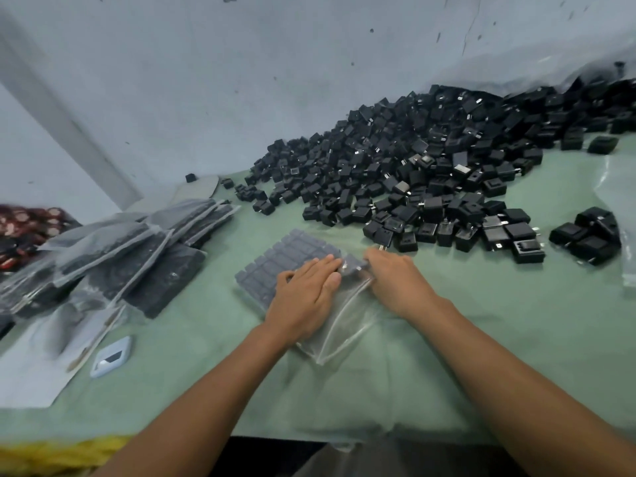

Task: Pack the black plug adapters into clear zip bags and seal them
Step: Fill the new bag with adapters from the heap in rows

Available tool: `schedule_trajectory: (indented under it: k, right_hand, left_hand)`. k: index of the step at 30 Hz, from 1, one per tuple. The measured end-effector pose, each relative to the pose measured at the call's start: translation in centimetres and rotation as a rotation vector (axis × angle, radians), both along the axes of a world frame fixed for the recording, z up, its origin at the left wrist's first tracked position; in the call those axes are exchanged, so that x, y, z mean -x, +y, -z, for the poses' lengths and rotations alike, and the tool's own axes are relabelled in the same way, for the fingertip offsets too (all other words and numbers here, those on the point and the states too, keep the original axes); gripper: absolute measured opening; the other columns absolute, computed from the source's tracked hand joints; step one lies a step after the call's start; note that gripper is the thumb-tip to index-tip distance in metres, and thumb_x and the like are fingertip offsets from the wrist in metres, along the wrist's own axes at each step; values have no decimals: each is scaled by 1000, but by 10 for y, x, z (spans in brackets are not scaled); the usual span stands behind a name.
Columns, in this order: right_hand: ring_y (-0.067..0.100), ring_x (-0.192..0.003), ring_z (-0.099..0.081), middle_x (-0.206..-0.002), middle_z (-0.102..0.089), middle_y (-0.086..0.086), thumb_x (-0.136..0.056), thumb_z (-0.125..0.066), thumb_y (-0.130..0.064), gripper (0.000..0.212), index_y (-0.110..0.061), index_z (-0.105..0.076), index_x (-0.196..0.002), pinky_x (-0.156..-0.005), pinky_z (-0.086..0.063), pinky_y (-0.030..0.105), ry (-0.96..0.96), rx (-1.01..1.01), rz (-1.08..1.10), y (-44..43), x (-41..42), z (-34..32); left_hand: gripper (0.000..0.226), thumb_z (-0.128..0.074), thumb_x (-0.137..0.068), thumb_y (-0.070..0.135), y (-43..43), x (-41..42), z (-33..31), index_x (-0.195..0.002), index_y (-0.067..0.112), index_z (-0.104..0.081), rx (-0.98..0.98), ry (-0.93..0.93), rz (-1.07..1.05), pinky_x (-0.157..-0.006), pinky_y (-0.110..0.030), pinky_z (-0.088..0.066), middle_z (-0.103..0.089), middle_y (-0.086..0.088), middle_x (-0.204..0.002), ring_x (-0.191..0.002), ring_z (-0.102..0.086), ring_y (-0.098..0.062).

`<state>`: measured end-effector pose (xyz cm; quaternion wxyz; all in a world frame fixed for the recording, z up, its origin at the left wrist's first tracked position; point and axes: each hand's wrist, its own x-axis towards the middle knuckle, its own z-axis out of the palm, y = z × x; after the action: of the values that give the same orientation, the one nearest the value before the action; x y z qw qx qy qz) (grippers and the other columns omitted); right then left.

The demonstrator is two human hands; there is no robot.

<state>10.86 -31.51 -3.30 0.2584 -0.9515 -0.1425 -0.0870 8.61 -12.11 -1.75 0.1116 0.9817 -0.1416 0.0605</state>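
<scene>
Fingers [323,266] of left hand [303,297] lie flat, pressing the filled zip bag [275,266]. Right hand [395,273] fingers pinch its opening. Loose adapter pile [430,166] lies beyond the bag.

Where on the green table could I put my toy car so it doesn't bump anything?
Bare green cloth lies right of the right hand, below the adapter pile. More lies near the front edge between the forearms, and between the bag being filled and the packed bags. The back right and far left are crowded.
</scene>
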Motion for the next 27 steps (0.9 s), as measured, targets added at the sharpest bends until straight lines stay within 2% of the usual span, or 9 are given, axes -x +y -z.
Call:
schedule_trajectory:
  k: [3,6,9,11,13,16,20,23,27]
  right_hand:
    - [28,-94,-61,-104,-66,5,-94,-51,-13,13,-22,-41,-92,-75,-37,35,-21,46,51,4,-1,0]
    - [31,-101,-61,-111,-66,7,-94,-49,-12,9,-18,-48,-101,-82,-44,37,12,36,7,-1,-3,-1]
    - [33,-103,-62,-119,-66,6,-94,-49,-14,27,-23,-51,-119,-83,-48,39,-15,-34,-51,-6,0,0]
    - [33,-98,-64,-116,-68,5,-93,-49,-15,31,-28,-49,-122,-77,-49,38,-64,-21,-33,-5,1,1]
    - [32,-91,-65,-106,-70,5,-95,-47,-22,24,-31,-49,-118,-69,-48,36,-102,-29,0,-2,-2,3]
    - [32,-79,-65,-89,-70,5,-96,-44,-33,9,-28,-49,-101,-60,-39,33,-153,3,93,2,-6,5]
    - [34,-84,-67,-92,-70,10,-92,-45,-26,8,-22,-51,-89,-62,-35,33,-111,125,209,9,-12,9]
    - [33,-85,-69,-92,-71,7,-91,-47,-26,18,-18,-62,-92,-61,-35,32,-90,165,289,14,-15,6]
    - [31,-81,-68,-88,-71,6,-90,-46,-33,21,-19,-62,-88,-60,-35,32,-100,166,285,12,-14,8]
  left_hand:
    - [55,-8,-101,60,-1,0,-1,-149,45,-30,-6,4,0,-114,-37,-15,-30,23,-157,-146,-21,-1]
    - [52,-12,-103,56,-3,1,-3,-149,43,-31,-29,4,2,-112,-36,-15,-30,21,-158,-146,-21,-4]
    - [52,-12,-104,55,-2,1,-4,-150,41,-31,-56,3,19,-109,-33,-14,-29,18,-159,-147,-21,-6]
    - [53,-11,-104,55,-2,2,-4,-151,41,-28,-72,-5,27,-109,-34,-14,-28,17,-159,-147,-22,-6]
    - [54,-10,-103,56,-2,2,-3,-153,42,-22,-100,-25,36,-107,-34,-15,-28,18,-159,-145,-23,-6]
    - [56,-6,-101,59,-2,2,-2,-154,46,-15,-167,-35,54,-107,-36,-15,-25,16,-159,-144,-23,-9]
    - [53,-3,-101,59,-1,3,-3,-153,51,-12,-254,-40,78,-108,-39,-14,-20,13,-160,-145,-18,-11]
    - [49,-6,-103,55,-1,2,-5,-152,54,-7,-314,-53,73,-108,-40,-15,-15,10,-162,-146,-13,-11]
    - [49,-7,-103,55,-3,2,-6,-152,54,-13,-244,-10,50,-109,-38,-13,-17,15,-162,-146,-13,-6]
